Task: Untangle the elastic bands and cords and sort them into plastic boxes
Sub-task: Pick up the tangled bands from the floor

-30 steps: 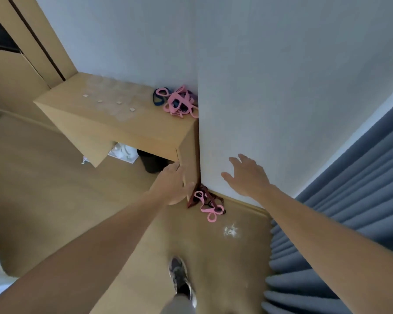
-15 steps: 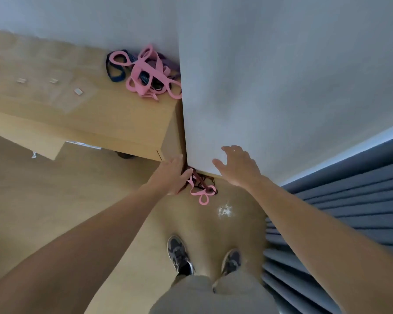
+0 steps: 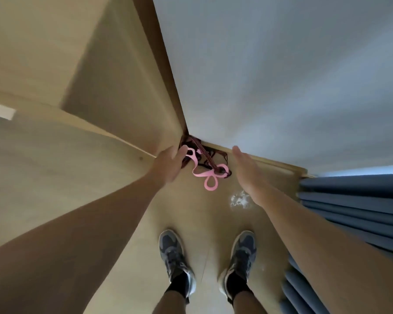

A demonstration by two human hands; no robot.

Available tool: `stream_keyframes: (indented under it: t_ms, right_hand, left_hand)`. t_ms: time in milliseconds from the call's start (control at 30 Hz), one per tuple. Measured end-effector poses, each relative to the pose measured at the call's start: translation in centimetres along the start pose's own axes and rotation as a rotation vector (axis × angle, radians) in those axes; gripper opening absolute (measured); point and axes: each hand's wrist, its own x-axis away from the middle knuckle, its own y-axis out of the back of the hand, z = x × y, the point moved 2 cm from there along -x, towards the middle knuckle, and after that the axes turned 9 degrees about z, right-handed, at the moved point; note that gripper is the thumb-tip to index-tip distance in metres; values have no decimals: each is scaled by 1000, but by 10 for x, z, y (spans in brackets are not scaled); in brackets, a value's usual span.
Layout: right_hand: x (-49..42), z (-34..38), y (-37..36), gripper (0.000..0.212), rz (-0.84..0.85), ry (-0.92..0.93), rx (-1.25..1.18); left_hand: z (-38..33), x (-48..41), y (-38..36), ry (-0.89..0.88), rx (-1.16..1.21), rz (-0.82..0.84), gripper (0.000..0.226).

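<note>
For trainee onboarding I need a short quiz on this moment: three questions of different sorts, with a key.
1. True or false: the tangle of bands lies on a tabletop.
2. The brightest loop in it is: A pink, B green, C yellow.
3. Fill in: the right hand holds nothing, its fingers ___.
Key: 1 false, it lies on the floor in the corner; 2 A; 3 straight.
</note>
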Motion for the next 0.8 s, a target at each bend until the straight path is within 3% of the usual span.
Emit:
stream_keyframes:
  t_ms: [133, 200, 367, 500, 600, 700, 800]
  right_hand:
    - [-87, -62, -29, 63, -25, -52, -161]
    - [-126, -89, -41, 70, -43, -99, -259]
    - [-210, -146, -64, 81, -120, -262, -546]
    - [-260, -177, -78, 91, -117, -376, -719]
    - [-292, -196, -84, 93, -114, -383, -769]
    - [-316, -209, -87, 94, -103, -372, -810]
    - [-333, -216, -88, 92, -83, -331, -820]
  left_hand:
    - [50, -89, -40, 9, 78, 32, 67]
    - [71, -128, -57, 32, 110, 61, 73]
    - [106, -205, -89, 43, 251, 29, 59]
    - [119, -250, -107, 36, 325, 12, 66]
    - [128, -277, -119, 27, 391, 5, 67]
    - [132, -299, -126, 95, 453, 12, 82]
    - [136, -315, -131, 172, 504, 22, 79]
